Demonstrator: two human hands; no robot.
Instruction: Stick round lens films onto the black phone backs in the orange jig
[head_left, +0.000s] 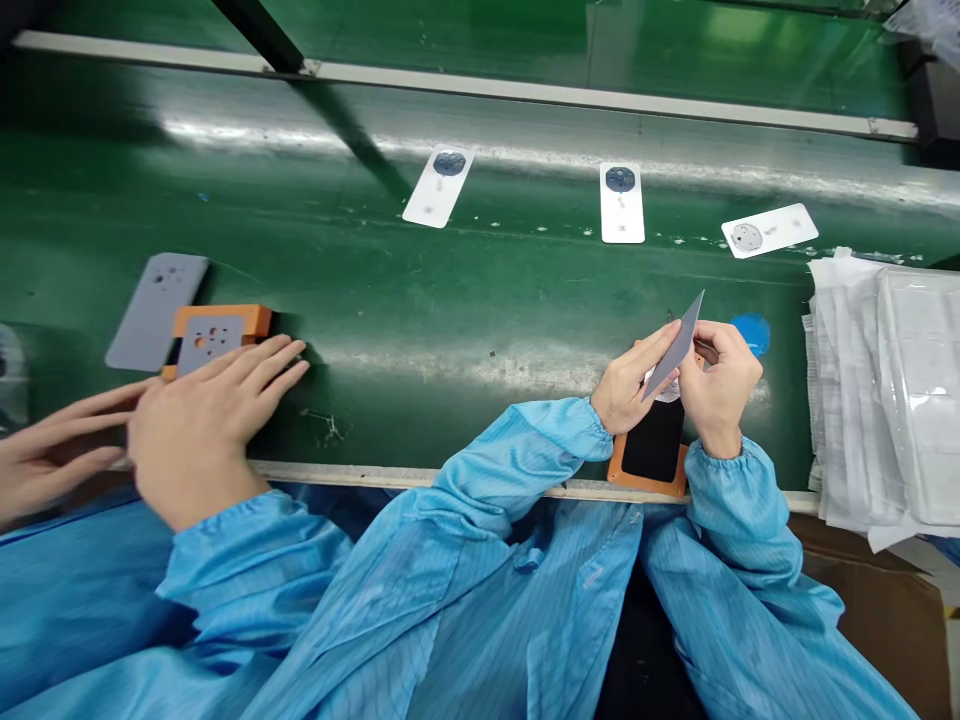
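Note:
My left hand (628,385) and my right hand (721,385) are both closed on a thin grey plate (679,345), pinching it from either side and holding it tilted on edge. Right under them an orange jig with a black pad (651,452) lies at the near edge of the green belt (465,290). Both my arms are in light blue sleeves. A small blue round thing (754,330) shows just behind my right hand.
Three white plates with round camera cut-outs (439,187) (622,203) (769,230) lie further back on the belt. A stack of white sheets and clear trays (885,390) stands at the right. At the left a co-worker's hands (202,420) rest by another orange jig (217,335) and a grey plate (154,310).

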